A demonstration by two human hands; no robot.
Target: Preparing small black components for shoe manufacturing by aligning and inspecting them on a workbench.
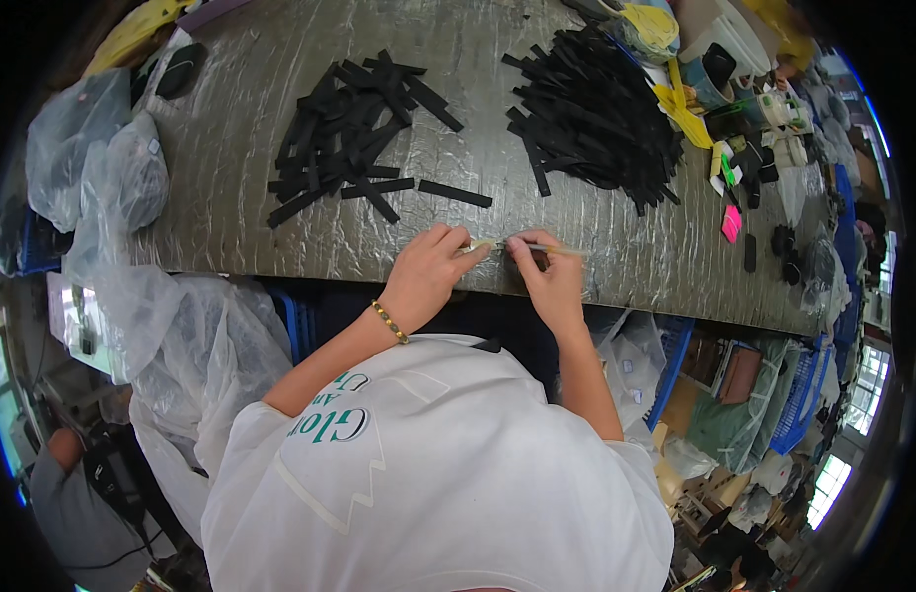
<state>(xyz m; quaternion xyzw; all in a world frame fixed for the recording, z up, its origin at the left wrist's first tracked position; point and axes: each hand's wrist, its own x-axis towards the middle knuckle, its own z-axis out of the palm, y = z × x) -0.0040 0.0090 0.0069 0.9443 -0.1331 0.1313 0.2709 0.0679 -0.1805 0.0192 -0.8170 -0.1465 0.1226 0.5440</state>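
Both of my hands meet near the front edge of the grey, film-covered table (458, 128). My right hand (552, 281) is closed in a pinch round a thin, pale, pen-like stick (569, 251), which points toward my other hand. My left hand (428, 268), with a beaded bracelet at the wrist, pinches a small pale yellowish piece (484, 243). The stick's tip and that piece almost meet; whether they touch I cannot tell. Just beyond my fingers lies a single black strip (455, 193). Behind it is a loose pile of black strips (344, 133).
A larger heap of black strips (601, 118) lies at the far right. Cups (710, 77), yellow bags (683, 109) and a pink piece (731, 223) crowd the table's right side. Clear plastic bags (122, 178) stand at the left. Blue crates (667, 370) sit below the table edge.
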